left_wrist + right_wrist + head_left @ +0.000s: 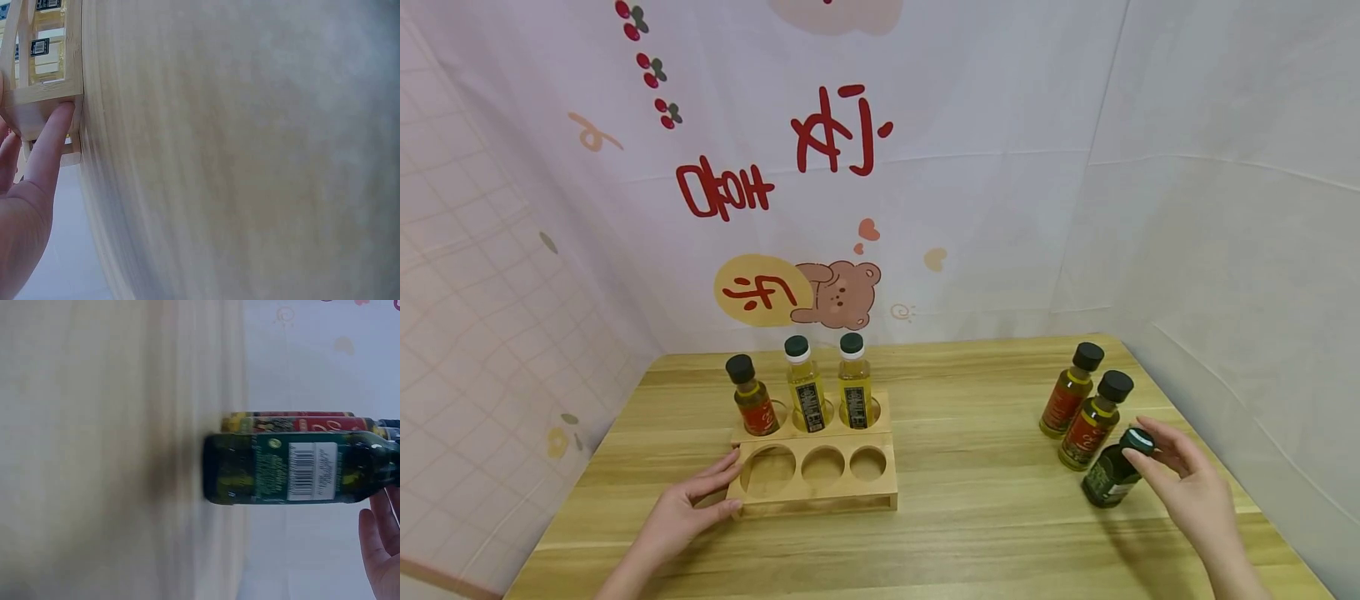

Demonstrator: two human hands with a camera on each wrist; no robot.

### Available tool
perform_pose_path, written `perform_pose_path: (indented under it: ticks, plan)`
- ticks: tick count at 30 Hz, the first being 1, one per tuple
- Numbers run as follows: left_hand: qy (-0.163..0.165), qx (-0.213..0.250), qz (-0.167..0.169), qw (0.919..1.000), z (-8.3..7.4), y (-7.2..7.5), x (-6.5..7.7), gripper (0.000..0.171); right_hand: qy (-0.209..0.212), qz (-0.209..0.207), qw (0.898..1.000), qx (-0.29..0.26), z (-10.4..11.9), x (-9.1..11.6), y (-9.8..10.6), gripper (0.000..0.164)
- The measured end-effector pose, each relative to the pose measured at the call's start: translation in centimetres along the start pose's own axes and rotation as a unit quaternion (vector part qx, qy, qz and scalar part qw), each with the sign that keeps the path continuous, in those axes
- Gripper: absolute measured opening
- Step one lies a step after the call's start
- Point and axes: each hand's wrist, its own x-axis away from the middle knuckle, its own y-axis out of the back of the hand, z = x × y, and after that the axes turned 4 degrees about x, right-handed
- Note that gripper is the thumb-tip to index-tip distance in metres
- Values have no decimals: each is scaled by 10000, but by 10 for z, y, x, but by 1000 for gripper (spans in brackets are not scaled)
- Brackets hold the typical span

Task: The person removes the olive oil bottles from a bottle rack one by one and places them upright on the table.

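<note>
A small dark green glass bottle (1111, 477) with a dark cap stands at the right; my right hand (1197, 487) pinches its cap between thumb and fingers. In the right wrist view, the green bottle (281, 469) shows a white barcode label, and the hand (384, 534) is partly out of frame. At the left is a two-tier wooden bottle rack (820, 492) with round holes. My left hand (688, 508) touches its left end, with the thumb at the front corner. The left wrist view shows an extended digit of that hand (40, 169) against the rack (47, 109).
In the rack's rear row stand a red-labelled oil bottle (757, 408) and two pale yellow oil bottles (808, 396) (855, 396). The front row has three bare holes. Two red-labelled oil bottles (1066, 400) (1087, 429) stand just behind the green one. White printed cloth (970, 208) hangs behind the wooden table (970, 517).
</note>
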Motion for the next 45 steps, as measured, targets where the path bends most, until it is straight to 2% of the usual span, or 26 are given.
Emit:
perform_pose_path:
  ticks: [6,11,20,32,37,45]
  plan:
    - [53,-10,2,10000,-1,0,1,53,897,-83,9948,468,7,-9,6,46]
    - [34,-20,-1,10000,0,-1,1,53,1330,-203,9867,907,16,-14,6,51]
    - [103,-66,1,9999,1,0,2,53,2168,-188,9713,964,35,-19,-5,62]
    - [72,-46,-28,10000,1,-1,2,53,2769,196,9565,898,66,-29,-29,67]
    - [63,-62,-40,10000,2,0,1,52,2876,482,9546,608,76,-34,-46,65]
    - [-8,-57,-64,10000,1,0,1,52,3005,603,9516,217,86,-38,-79,63]
